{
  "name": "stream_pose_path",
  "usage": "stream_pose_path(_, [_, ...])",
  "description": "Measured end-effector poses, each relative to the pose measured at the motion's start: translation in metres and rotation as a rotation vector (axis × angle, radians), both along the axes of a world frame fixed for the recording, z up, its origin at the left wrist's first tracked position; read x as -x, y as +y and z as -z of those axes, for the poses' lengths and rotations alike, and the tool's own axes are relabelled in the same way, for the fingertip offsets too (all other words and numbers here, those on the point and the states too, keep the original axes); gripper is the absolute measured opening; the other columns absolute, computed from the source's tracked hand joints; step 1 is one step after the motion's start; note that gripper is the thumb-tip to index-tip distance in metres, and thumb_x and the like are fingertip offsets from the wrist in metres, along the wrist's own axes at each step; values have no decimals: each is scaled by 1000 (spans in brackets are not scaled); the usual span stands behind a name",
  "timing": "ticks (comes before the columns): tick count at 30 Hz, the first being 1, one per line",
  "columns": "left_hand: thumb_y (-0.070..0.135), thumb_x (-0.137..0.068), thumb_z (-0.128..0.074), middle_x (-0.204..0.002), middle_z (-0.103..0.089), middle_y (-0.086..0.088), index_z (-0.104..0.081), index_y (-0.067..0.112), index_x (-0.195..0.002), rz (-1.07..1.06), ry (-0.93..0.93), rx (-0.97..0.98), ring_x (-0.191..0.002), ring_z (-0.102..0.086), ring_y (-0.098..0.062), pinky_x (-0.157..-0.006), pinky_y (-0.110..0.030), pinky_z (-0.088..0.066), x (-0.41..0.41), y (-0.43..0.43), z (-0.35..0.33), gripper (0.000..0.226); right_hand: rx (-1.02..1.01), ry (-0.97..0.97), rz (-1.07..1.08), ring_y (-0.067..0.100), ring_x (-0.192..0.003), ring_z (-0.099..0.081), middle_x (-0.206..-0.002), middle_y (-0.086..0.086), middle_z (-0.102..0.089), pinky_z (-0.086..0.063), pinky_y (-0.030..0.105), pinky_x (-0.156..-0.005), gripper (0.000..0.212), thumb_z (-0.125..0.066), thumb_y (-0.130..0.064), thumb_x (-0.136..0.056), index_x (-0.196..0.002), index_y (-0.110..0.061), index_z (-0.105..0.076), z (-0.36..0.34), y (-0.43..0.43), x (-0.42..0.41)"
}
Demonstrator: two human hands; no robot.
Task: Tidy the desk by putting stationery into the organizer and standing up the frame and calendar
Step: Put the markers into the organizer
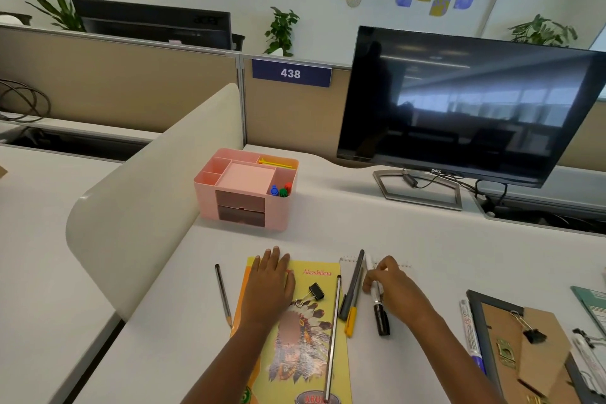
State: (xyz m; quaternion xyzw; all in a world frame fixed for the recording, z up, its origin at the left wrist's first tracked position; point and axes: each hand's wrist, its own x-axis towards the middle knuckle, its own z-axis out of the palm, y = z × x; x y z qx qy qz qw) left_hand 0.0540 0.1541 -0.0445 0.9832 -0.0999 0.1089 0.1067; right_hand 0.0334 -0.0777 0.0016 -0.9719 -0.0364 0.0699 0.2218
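Note:
A pink organizer [244, 207] stands at the back of the desk with pens in its compartments. My left hand [270, 282] lies flat, fingers apart, on a yellow notebook [308, 351]. My right hand [392, 287] pinches a white marker with a black cap [380, 315] lying on a small spiral notepad [347, 267]. A grey pen [352, 282] and a yellow pen [351, 321] lie beside it. A black binder clip [314, 292] and a silver pen [333, 338] rest on the notebook. A pencil [223, 295] lies to its left. A frame [511, 348] lies face down at the right.
A Dell monitor [469, 105] stands at the back right on its stand [423, 197] with cables. A cream divider [154, 187] borders the desk on the left. Another marker [470, 334] and a binder clip [533, 333] lie by the frame; a green booklet [593, 305] sits far right.

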Motion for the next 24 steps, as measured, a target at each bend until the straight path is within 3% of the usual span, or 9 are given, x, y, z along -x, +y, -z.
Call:
stream_pose_path(2, [29,-79,-34,-99,-72,-13,-73,10,-94,0,7,0,-90,-69,-28,-73,-44,-55,0,0,0,45,73,-74,-38,18,-70,-46,-93,6,-55,-36,23,-61,3,-51,-23,-82,-82,-21,-50,1,-1,2])
stream_pose_path(4, [29,-79,-34,-99,-72,-12,-73,10,-94,4,18,-2,-90,-69,-28,-74,-44,-55,0,0,0,45,63,-106,-27,17,-60,-50,-86,5,-59,-37,27,-59,13,-53,-29,-82,-89,-20,-48,-1,-3,4])
stream_pose_path(7, [30,-79,-34,-99,-72,-12,-73,11,-94,16,51,-7,-91,-69,-27,-75,-42,-55,0,1,-1,46,-51,-145,7,8,-68,-58,-90,-2,-55,-46,19,-58,10,-52,-24,-88,-97,-19,-51,-11,1,-2])
stream_pose_path(9, [30,-80,-34,-99,-72,-11,-73,11,-95,12,57,-8,-91,-69,-27,-76,-42,-55,0,1,-1,46,-116,-241,19,6,-77,-55,-98,-6,-48,-51,15,-68,14,-55,-10,-88,-101,-13,-58,-22,5,-10])
stream_pose_path(11, [29,-79,-34,-99,-72,-11,-73,11,-94,4,51,-9,-91,-69,-26,-75,-41,-55,0,1,0,45,-164,-366,-12,13,-85,-54,-104,4,-47,-47,16,-73,17,-58,-3,-85,-101,-8,-62,-38,15,-19])
stream_pose_path(16, [29,-80,-34,-99,-72,-12,-72,11,-95,7,97,-6,-91,-69,-27,-76,-42,-55,0,2,0,45,-476,-489,17,12,-79,-58,-111,13,-57,-43,7,-69,17,-56,-10,-88,-105,-6,-58,-85,69,-47])
stream_pose_path(20, [30,-83,-31,-106,-70,-14,-70,9,-100,-19,101,48,-97,-67,-29,-83,-43,-52,-1,2,2,48,-587,-523,60,19,-89,-58,-115,17,-58,-46,13,-70,19,-55,-8,-88,-106,-3,-57,-106,111,-74])
stream_pose_path(22, [36,-85,-17,-126,-59,-16,-62,9,-118,-16,94,85,-117,-56,-31,-100,-44,-40,0,0,1,61,-621,-502,105,25,-97,-60,-116,17,-58,-47,22,-74,21,-55,-10,-88,-108,-3,-57,-111,126,-88])
stream_pose_path(24, [42,-83,2,-147,-36,-12,-41,12,-138,1,107,80,-137,-31,-27,-114,-38,-18,1,-1,0,76,-616,-477,128,29,-103,-60,-118,17,-58,-47,26,-78,22,-53,-10,-89,-110,-3,-55,-112,137,-100])
